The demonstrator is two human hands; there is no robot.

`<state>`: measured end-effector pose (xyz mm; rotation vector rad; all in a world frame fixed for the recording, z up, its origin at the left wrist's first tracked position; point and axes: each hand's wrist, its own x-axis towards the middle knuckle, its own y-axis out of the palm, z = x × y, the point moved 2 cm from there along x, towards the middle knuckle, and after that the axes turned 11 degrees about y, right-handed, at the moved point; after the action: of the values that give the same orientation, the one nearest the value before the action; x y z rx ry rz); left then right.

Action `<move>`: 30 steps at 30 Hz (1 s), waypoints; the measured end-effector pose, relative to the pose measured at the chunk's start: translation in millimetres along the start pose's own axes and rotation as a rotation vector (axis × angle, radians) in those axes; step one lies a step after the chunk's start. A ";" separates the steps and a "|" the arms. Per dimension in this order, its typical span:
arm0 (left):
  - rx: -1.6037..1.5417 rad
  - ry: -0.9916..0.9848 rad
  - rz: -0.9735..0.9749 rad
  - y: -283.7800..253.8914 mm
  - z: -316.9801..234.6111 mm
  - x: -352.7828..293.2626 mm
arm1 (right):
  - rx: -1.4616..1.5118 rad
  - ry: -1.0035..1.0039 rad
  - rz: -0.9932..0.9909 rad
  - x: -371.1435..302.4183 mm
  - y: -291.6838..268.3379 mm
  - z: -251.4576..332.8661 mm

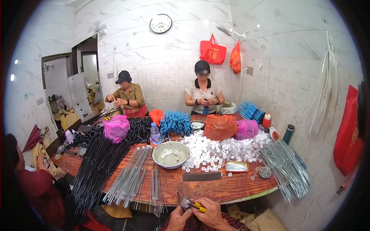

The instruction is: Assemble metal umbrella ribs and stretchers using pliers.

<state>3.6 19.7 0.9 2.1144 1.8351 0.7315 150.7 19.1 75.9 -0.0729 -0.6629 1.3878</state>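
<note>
At the far left, a co-worker in a dark red sleeve [42,188] sits partly cut by the rim; a thick sheaf of black rods [98,169] slants over the near edge of the red-brown wood-grain table [243,186]; above its upper end sits a pink plastic bag [116,129], with a second co-worker in a leopard-print shirt [134,94] behind, both hands raised together at chest height; next come a fan of silver rods [129,177], a heap of short black tubes [139,129] and a clear water bottle [155,134]; an enamel basin [179,156] holds a few white rings, with a pile of blue pieces [175,123] beyond it.

In front of the table's near edge, the left hand [178,220] pinches a few thin rods [179,201] that point upward; just beside it, the right hand [211,215] is wrapped around yellow-and-black-handled pliers [199,208], their head against the rods; whether they bite on one, I cannot tell.

Beyond lie a dark flat strip [202,176], many loose white rings [202,152] and a third co-worker in a striped polo shirt [203,92], hands together over blue pieces; farther right are an orange plastic bag [220,127], a shallow tray [237,171] of thin metal pins, a round dish [264,172], another sheaf of silver rods [285,169] and a dark green flask [288,134].
</note>
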 end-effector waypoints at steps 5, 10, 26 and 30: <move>0.080 0.105 0.045 12.5 -26.2 -43.5 | -0.045 -0.076 0.089 -39.3 -6.0 14.4; -0.107 -0.029 -0.010 3.4 -24.2 -18.9 | -0.189 -0.246 0.082 -21.1 -16.5 23.8; 0.087 0.061 0.162 -2.3 -24.6 -12.1 | -0.514 -0.625 0.033 -29.0 -30.1 23.1; 0.036 0.037 0.208 0.9 -31.1 -14.8 | -0.552 -0.655 0.020 -34.9 -31.7 31.8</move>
<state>-13.0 0.8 24.5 2.3550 1.6747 0.7939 162.5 -30.2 101.8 -0.0610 -1.5865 1.2057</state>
